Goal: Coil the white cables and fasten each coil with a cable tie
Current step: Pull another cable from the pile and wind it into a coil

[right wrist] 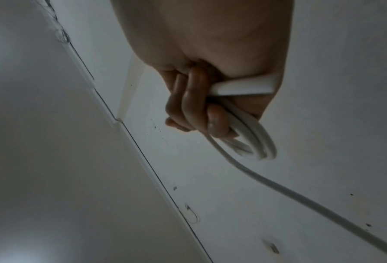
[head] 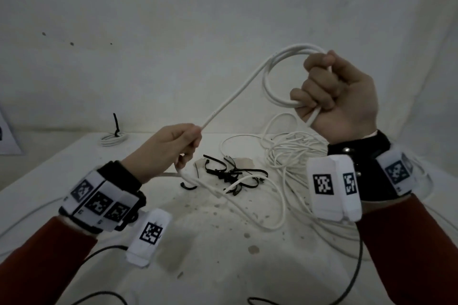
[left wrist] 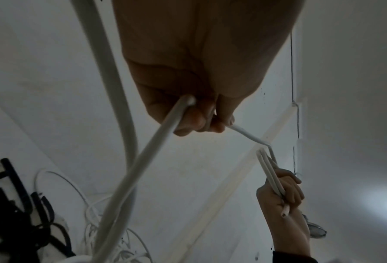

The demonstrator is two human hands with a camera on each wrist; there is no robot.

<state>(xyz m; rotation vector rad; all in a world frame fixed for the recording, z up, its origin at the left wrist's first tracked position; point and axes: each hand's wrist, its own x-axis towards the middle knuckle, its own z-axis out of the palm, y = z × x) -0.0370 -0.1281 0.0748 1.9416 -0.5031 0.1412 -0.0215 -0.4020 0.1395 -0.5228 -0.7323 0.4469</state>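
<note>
My right hand is raised above the table and grips a small coil of white cable, its loops sticking out to the left of the fist. The wrist view shows the same coil under the curled fingers of my right hand. From the coil a straight run of cable slants down to my left hand, which pinches it. Below that hand the cable drops to the table. A heap of black cable ties lies on the table between my hands.
A loose tangle of white cable lies on the stained white table under my right hand. A finished coil with a black tie sits at the far left by the wall. Dark wires run along the near edge.
</note>
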